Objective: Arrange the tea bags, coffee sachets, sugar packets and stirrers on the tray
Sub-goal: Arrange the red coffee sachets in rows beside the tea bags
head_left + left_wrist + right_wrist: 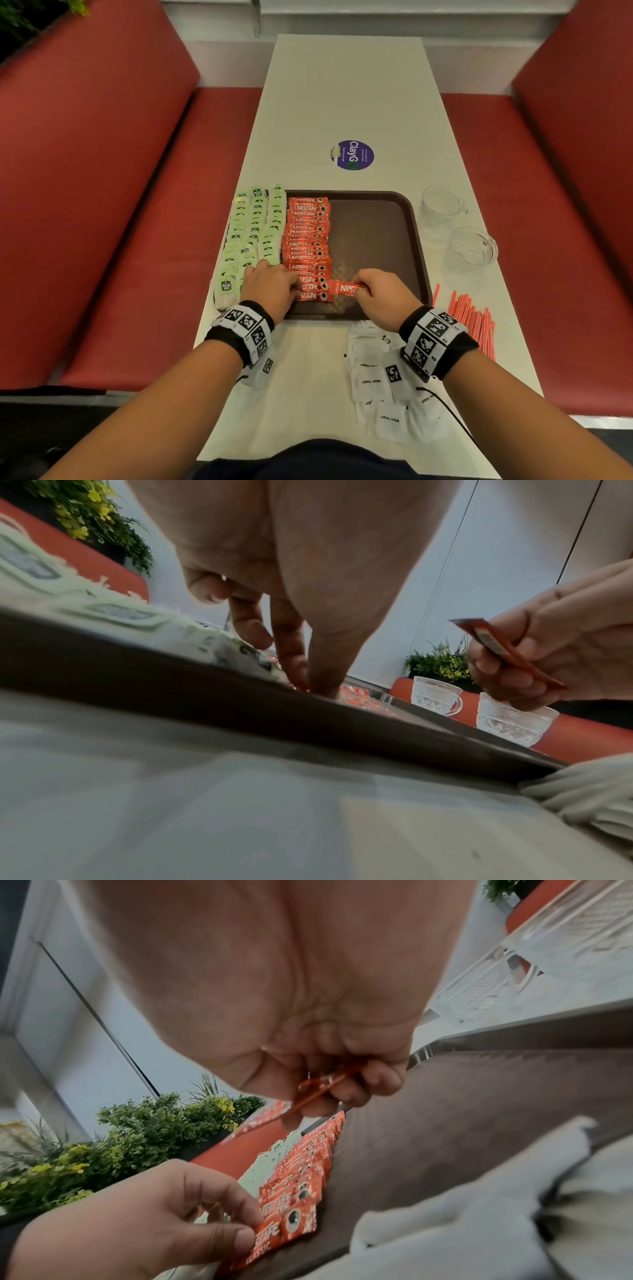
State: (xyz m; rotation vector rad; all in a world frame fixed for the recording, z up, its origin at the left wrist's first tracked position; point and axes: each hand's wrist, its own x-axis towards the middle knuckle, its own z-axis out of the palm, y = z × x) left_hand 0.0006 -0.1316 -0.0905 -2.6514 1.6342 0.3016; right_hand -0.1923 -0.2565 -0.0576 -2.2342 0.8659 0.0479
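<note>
Right hand (380,298) pinches 1 coffee sachet (346,288) lengthwise across the tray (376,233); left hand (270,287) presses the row (308,246).

Both forearms are bare; no sleeves are seen. A black band (239,334) is worn on the left wrist, and a white block printed with black square fiducial markers (248,329) is mounted on it. A matching black band (442,346) with a marker block (430,337) is worn on the right wrist. A thin black cable (452,416) is run from the right unit. Dark clothing (325,459) is seen at the bottom edge.
</note>
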